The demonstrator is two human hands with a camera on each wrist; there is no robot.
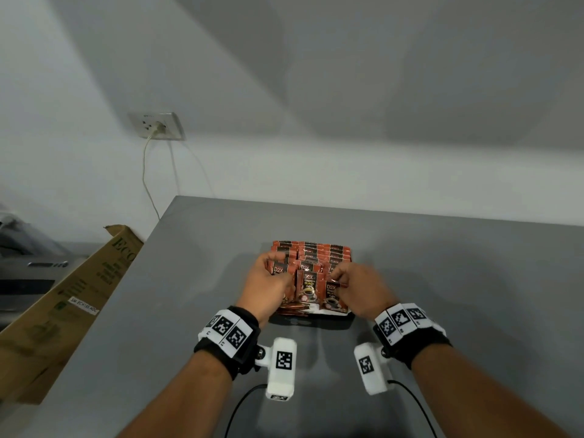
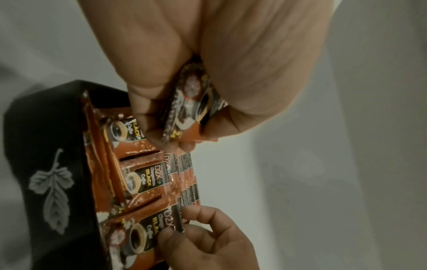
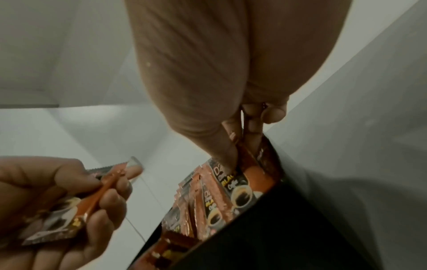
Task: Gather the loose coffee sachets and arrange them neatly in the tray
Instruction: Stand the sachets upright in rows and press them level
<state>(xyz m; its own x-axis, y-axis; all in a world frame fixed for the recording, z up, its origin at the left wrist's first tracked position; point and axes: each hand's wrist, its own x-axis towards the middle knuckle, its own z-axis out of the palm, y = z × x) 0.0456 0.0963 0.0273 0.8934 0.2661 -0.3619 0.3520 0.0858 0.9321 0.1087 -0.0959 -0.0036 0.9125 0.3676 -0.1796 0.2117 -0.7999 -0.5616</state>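
Observation:
A black tray [image 2: 50, 182] with a leaf print stands mid-table, packed with upright rows of orange-and-black coffee sachets [image 1: 311, 257]. My left hand [image 1: 278, 275] hovers over the tray's front left and grips a loose sachet [image 2: 191, 109] between thumb and curled fingers; the right wrist view shows the same sachet [image 3: 69, 210] in that hand. My right hand [image 1: 339, 281] is at the front right and pinches the top edge of a standing sachet [image 3: 240, 175] in the nearest row. The tray's inside is mostly hidden by the sachets and hands.
The grey table [image 1: 442, 295] runs back to a white wall. A cardboard box [image 1: 72, 305] leans against the table's left edge. A wall socket [image 1: 158, 126] with a plugged cable sits above the back left corner.

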